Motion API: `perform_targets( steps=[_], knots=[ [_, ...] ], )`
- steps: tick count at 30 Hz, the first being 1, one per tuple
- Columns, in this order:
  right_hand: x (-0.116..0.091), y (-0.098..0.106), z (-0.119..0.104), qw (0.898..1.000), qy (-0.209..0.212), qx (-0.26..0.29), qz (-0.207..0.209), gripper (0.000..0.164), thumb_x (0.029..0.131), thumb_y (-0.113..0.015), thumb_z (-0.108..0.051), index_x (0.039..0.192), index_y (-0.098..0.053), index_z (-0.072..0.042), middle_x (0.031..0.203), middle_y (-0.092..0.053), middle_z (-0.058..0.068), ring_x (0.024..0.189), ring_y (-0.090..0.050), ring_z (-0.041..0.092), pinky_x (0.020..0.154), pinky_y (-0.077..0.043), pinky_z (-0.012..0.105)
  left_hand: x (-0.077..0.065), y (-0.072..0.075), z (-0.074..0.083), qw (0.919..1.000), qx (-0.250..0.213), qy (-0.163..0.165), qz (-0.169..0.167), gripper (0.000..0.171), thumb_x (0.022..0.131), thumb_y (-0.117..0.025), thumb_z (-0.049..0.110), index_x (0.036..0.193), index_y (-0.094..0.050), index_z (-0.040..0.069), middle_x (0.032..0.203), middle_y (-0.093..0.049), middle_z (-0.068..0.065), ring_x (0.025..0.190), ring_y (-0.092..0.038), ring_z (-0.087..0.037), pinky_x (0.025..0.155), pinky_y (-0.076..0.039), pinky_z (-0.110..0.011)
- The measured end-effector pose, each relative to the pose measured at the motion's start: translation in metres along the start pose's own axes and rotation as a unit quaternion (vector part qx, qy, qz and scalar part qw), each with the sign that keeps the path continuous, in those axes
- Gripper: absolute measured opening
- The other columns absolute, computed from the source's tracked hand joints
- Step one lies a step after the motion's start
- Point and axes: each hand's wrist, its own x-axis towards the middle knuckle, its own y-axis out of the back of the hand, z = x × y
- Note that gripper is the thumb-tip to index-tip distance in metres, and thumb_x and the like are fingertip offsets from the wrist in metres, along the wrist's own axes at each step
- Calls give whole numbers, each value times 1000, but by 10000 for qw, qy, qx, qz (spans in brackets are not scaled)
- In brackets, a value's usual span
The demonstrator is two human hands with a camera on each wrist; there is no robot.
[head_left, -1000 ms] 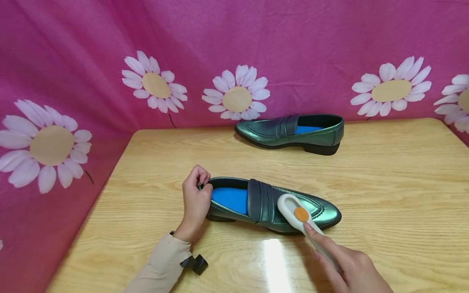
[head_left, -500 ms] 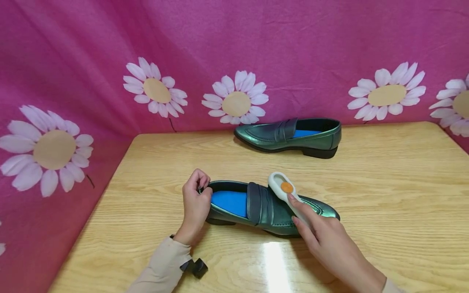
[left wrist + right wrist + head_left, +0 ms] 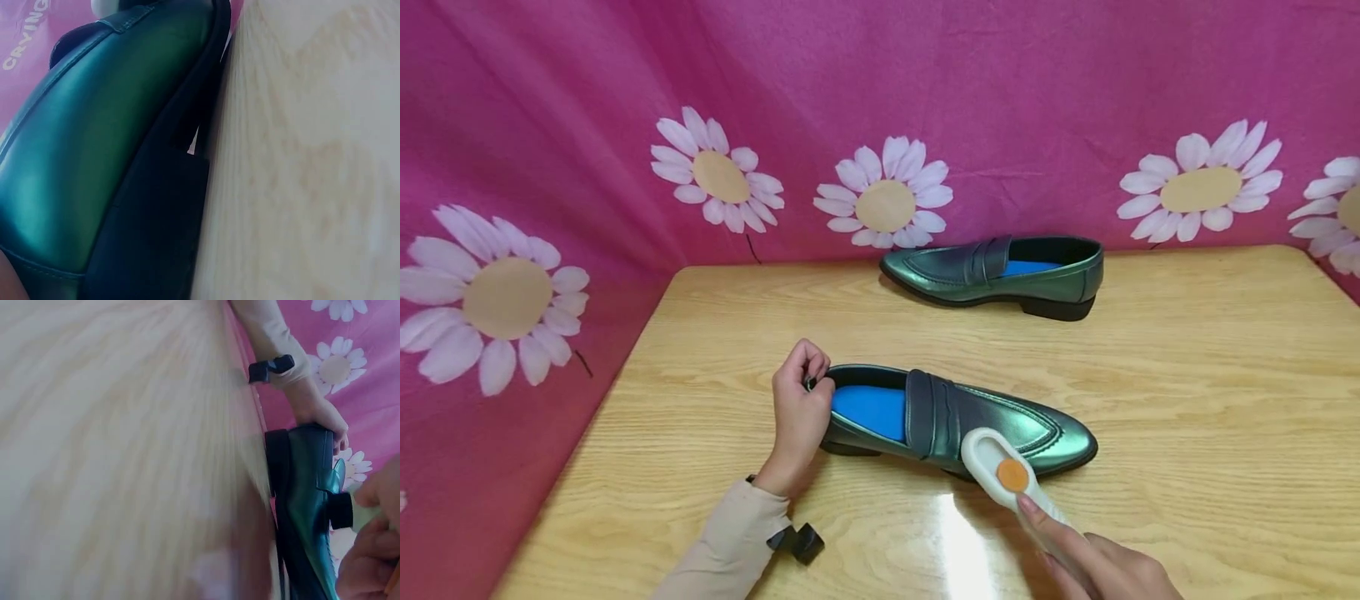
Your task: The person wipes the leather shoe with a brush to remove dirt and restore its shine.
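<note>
A metallic green loafer (image 3: 1015, 417) with a blue insole lies on the table, toe to the right. My left hand (image 3: 801, 408) grips its heel end, fingers curled over the back rim. My right hand (image 3: 1101, 558) holds a white-handled shoe brush (image 3: 1000, 467) with an orange button, thumb lying just below the button. The brush head overlaps the near side of the vamp, beside the strap. In the right wrist view, the dark bristles (image 3: 340, 510) meet the upper of the shoe. The left wrist view is filled by the heel side of the loafer (image 3: 94, 150).
A matching loafer (image 3: 992, 275) stands at the back of the wooden table (image 3: 1210, 400), toe to the left. Behind the table hangs a pink cloth (image 3: 1037, 100) printed with daisies. A black wrist camera (image 3: 797, 542) sits on the left sleeve.
The brush swept up across the vamp to its far side, then came back down to the near side. My left hand has kept its hold on the heel.
</note>
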Motion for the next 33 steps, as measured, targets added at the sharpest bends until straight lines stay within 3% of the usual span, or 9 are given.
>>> perform_targets(
  steps=[4,8,12,14,17,19,23,26,33],
  knots=[
    [-3,4,7,9975,560,-396,158,45,100,-32,-53,129,-61,-35,64,-25,-24,52,-22,-12,47,-17,4,0,1,0,10000,6,58,-65,24,73,-40,-21,74,-35,3,75,-34,-5,72,-36,-21,68,-25,-30],
    [0,8,11,9953,772,-535,217,48,100,-28,-55,127,-62,-35,67,-24,-22,53,-20,-11,47,-13,4,1,2,1,9999,10,101,-106,24,73,-40,-20,74,-35,4,75,-34,-5,74,-36,-21,69,-25,-31],
    [3,7,13,9960,888,-77,16,45,99,-36,-52,129,-62,-30,69,-27,-22,53,-23,-12,47,-18,4,2,3,0,9999,-29,36,-91,24,73,-40,-21,74,-34,3,76,-34,-5,74,-36,-22,68,-25,-30],
    [3,7,17,9967,760,-46,-291,39,95,-55,-46,131,-59,-33,70,-27,-23,53,-23,-11,46,-20,5,3,2,0,10000,-52,-33,-64,24,71,-39,-21,74,-34,2,75,-34,-6,74,-36,-22,69,-26,-30],
    [-1,12,30,9962,453,-370,-638,55,81,-77,-33,133,-56,-39,68,-25,-22,52,-22,-10,45,-23,9,3,2,-1,9999,-80,-100,-42,23,68,-39,-21,74,-34,1,75,-35,-6,75,-37,-23,71,-27,-29],
    [-6,18,39,9942,213,-722,-762,59,80,-77,-35,133,-54,-42,67,-24,-20,50,-21,-8,44,-24,13,3,1,-1,9999,-95,-82,-30,23,68,-39,-20,73,-34,2,75,-36,-5,75,-38,-22,71,-27,-29],
    [-12,27,51,9938,68,-1015,-446,47,93,-38,-60,132,-56,-40,66,-27,-20,51,-21,-9,43,-22,11,3,-1,-1,9999,-86,-27,-136,23,73,-40,-20,74,-36,3,76,-35,-6,75,-37,-22,69,-26,-31],
    [-10,25,48,9965,320,-717,-283,52,95,-29,-61,130,-59,-37,68,-29,-22,53,-24,-10,45,-21,7,4,-1,-2,9998,-57,-4,-200,23,75,-40,-20,75,-35,3,77,-34,-6,74,-36,-21,68,-25,-31],
    [3,15,38,9932,964,-84,-642,47,86,-70,-39,132,-59,-34,71,-26,-24,53,-24,-12,48,-20,3,2,2,-3,9999,-27,100,-121,25,73,-41,-20,74,-35,4,75,-34,-6,74,-36,-21,68,-25,-31]
  ],
)
